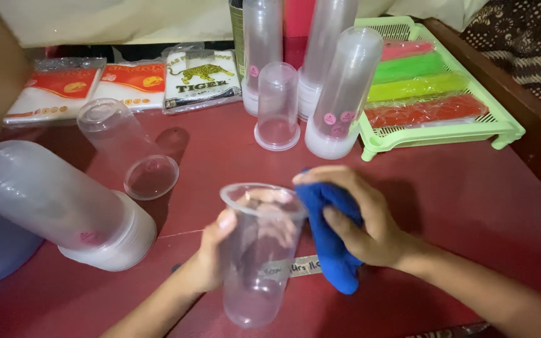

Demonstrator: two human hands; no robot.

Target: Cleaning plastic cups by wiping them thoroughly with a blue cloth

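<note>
Two hands, a clear cup and a blue cloth at lower centre of the frame.

The left hand wraps its fingers around a clear plastic cup – thumb near the rim, mouth tilted up toward the camera. The right hand is curled around a bunched blue cloth, pressing it against the cup's side, forearm running off to the lower right. The cup is thin, smooth and tapered; the cloth is soft and folded. On the red table, stacks of the same cups stand upside down at upper centre – another stack lies on its side at left. A green tray sits at upper right.
</note>
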